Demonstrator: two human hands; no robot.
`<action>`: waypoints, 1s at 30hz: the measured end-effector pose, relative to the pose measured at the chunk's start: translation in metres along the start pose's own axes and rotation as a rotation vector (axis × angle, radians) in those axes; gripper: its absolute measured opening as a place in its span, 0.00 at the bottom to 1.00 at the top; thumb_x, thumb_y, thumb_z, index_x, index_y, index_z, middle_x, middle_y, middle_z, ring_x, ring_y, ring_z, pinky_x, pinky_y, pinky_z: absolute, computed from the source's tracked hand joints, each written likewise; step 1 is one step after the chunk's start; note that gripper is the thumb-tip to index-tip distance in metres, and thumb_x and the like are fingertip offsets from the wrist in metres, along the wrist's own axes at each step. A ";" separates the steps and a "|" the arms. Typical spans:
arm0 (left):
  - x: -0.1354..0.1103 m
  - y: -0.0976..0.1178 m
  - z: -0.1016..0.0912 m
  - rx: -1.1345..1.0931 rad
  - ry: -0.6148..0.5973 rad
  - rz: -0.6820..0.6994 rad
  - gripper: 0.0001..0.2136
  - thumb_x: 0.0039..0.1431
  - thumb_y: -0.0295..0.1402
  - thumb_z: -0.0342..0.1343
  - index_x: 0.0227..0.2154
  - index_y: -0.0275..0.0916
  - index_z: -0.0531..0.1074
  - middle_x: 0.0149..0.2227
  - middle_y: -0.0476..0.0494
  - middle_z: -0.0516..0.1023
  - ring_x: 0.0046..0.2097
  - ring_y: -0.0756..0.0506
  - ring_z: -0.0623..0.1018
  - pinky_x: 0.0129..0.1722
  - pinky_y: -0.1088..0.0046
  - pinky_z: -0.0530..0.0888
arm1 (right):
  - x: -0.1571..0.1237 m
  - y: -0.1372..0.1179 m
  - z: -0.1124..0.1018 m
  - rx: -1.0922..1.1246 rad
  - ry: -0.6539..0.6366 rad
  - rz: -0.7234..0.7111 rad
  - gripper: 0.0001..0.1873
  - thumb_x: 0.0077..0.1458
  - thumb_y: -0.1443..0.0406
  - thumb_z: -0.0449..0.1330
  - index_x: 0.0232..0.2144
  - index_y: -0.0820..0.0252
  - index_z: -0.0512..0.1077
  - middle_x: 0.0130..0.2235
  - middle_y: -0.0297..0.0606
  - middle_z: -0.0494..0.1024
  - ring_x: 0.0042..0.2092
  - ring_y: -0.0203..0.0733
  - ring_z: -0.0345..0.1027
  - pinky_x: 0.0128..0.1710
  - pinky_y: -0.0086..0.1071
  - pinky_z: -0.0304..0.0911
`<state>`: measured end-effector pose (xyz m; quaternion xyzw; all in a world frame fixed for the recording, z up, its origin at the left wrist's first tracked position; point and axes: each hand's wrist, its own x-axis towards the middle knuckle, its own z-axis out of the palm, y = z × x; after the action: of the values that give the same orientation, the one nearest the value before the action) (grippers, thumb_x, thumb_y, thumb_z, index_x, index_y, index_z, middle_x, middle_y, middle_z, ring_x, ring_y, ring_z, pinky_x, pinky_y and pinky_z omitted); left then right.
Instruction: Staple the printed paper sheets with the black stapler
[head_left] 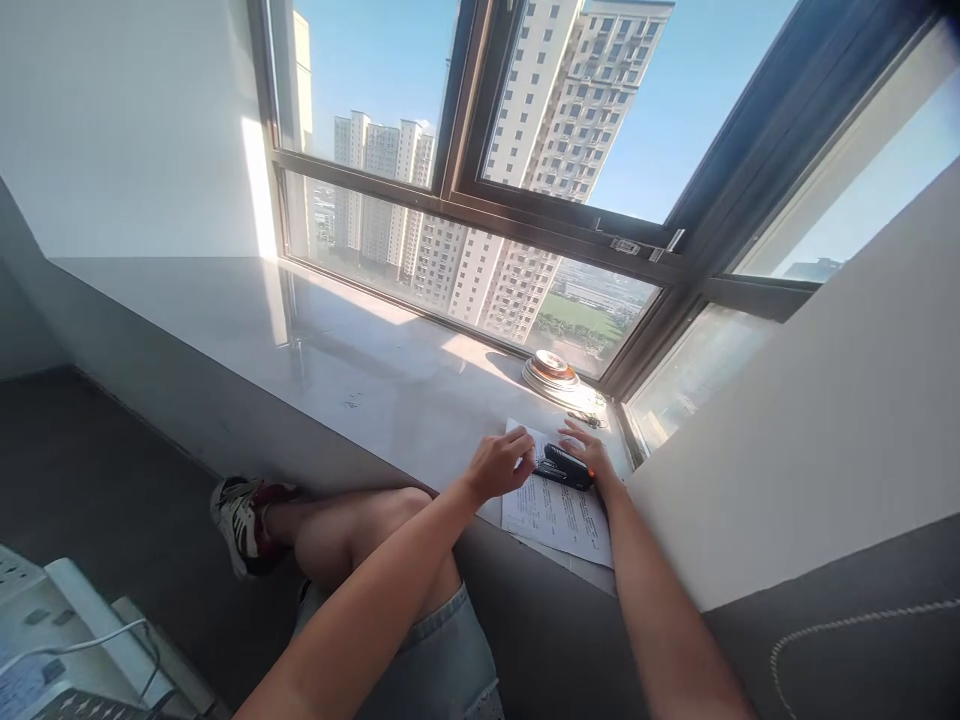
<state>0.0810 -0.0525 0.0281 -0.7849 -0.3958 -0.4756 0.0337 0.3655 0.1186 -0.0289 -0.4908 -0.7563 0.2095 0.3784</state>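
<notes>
A printed sheet of paper (559, 515) lies on the pale stone window sill (315, 350), its near edge hanging over the front. On its upper part rests a black stapler (562, 466) with a small orange tip. My right hand (586, 452) lies over the stapler's far end, fingers curved on it. My left hand (501, 463) sits on the paper's top left corner, fingers curled down against the sheet just left of the stapler.
A round metal tin with an orange lid (553, 376) stands by the window frame (525, 215) behind the paper. My bent knee and a sneaker (238, 520) are below the sill. A white device with a cable (67, 630) sits at lower left.
</notes>
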 end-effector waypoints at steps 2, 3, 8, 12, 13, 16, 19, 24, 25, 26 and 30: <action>0.000 0.004 0.002 0.018 -0.063 0.032 0.07 0.64 0.28 0.48 0.30 0.40 0.68 0.33 0.47 0.75 0.28 0.50 0.71 0.25 0.73 0.60 | 0.009 0.008 0.007 -0.140 -0.166 -0.029 0.27 0.53 0.45 0.62 0.47 0.55 0.81 0.64 0.47 0.73 0.67 0.58 0.63 0.68 0.53 0.58; 0.001 0.006 0.003 0.023 -0.089 0.052 0.07 0.62 0.28 0.49 0.29 0.40 0.68 0.32 0.48 0.75 0.28 0.50 0.71 0.24 0.73 0.59 | 0.013 0.010 0.011 -0.182 -0.211 -0.035 0.28 0.56 0.46 0.60 0.50 0.56 0.80 0.64 0.49 0.72 0.68 0.57 0.62 0.69 0.52 0.57; 0.005 0.025 0.010 0.002 -0.173 0.198 0.06 0.59 0.30 0.51 0.26 0.40 0.69 0.29 0.48 0.75 0.27 0.50 0.71 0.23 0.73 0.59 | 0.024 -0.004 0.039 -0.439 -0.251 0.023 0.29 0.68 0.54 0.47 0.64 0.58 0.69 0.71 0.49 0.60 0.74 0.56 0.48 0.71 0.59 0.45; -0.001 0.040 0.016 -0.067 -0.319 0.352 0.09 0.58 0.33 0.54 0.23 0.39 0.69 0.29 0.47 0.76 0.27 0.50 0.72 0.22 0.71 0.58 | 0.048 -0.038 0.078 -0.495 -0.273 0.077 0.28 0.70 0.59 0.44 0.67 0.57 0.65 0.72 0.48 0.58 0.74 0.57 0.48 0.70 0.67 0.43; -0.003 0.042 0.018 -0.091 -0.349 0.400 0.09 0.59 0.34 0.54 0.24 0.40 0.70 0.29 0.47 0.76 0.27 0.50 0.73 0.22 0.71 0.57 | 0.056 -0.046 0.092 -0.492 -0.280 0.055 0.27 0.71 0.59 0.44 0.67 0.58 0.65 0.72 0.49 0.57 0.73 0.59 0.48 0.69 0.69 0.42; -0.007 0.045 0.020 -0.122 -0.351 0.492 0.10 0.62 0.33 0.51 0.26 0.40 0.72 0.30 0.47 0.76 0.28 0.50 0.74 0.22 0.71 0.58 | 0.084 -0.071 0.136 -0.460 -0.306 -0.002 0.26 0.72 0.58 0.45 0.68 0.54 0.63 0.73 0.44 0.55 0.74 0.57 0.45 0.70 0.68 0.37; -0.006 0.041 0.019 -0.085 -0.248 0.468 0.10 0.62 0.32 0.49 0.26 0.40 0.71 0.29 0.47 0.73 0.28 0.50 0.73 0.24 0.72 0.59 | 0.110 -0.096 0.181 -0.432 -0.357 -0.074 0.27 0.73 0.55 0.45 0.69 0.54 0.60 0.75 0.42 0.51 0.75 0.56 0.42 0.70 0.69 0.33; -0.004 0.032 0.015 -0.045 -0.051 0.306 0.11 0.62 0.30 0.47 0.23 0.41 0.64 0.24 0.47 0.67 0.24 0.50 0.67 0.24 0.71 0.60 | 0.137 -0.139 0.232 -0.415 -0.472 -0.145 0.31 0.74 0.53 0.41 0.72 0.60 0.53 0.76 0.46 0.42 0.76 0.60 0.33 0.68 0.71 0.28; -0.005 0.031 0.014 -0.049 -0.015 0.273 0.12 0.62 0.29 0.46 0.22 0.41 0.62 0.24 0.48 0.66 0.23 0.50 0.66 0.24 0.70 0.60 | 0.138 -0.146 0.238 -0.425 -0.488 -0.163 0.30 0.74 0.54 0.40 0.72 0.59 0.52 0.76 0.45 0.40 0.76 0.59 0.31 0.68 0.71 0.27; -0.005 0.029 0.014 -0.059 0.019 0.252 0.12 0.61 0.28 0.45 0.22 0.42 0.61 0.24 0.48 0.66 0.23 0.50 0.64 0.25 0.70 0.60 | 0.139 -0.153 0.242 -0.438 -0.486 -0.181 0.30 0.74 0.55 0.40 0.73 0.59 0.51 0.77 0.44 0.38 0.76 0.58 0.29 0.69 0.69 0.26; -0.004 0.021 0.011 -0.090 0.104 0.237 0.12 0.62 0.26 0.44 0.21 0.42 0.59 0.23 0.49 0.64 0.22 0.50 0.62 0.26 0.70 0.60 | 0.127 -0.171 0.245 -0.500 -0.455 -0.177 0.34 0.73 0.57 0.44 0.75 0.57 0.40 0.77 0.42 0.30 0.77 0.54 0.22 0.70 0.66 0.23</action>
<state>0.1021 -0.0647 0.0254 -0.8012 -0.2765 -0.5254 0.0750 0.0459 0.1727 -0.0182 -0.4417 -0.8888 0.0883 0.0847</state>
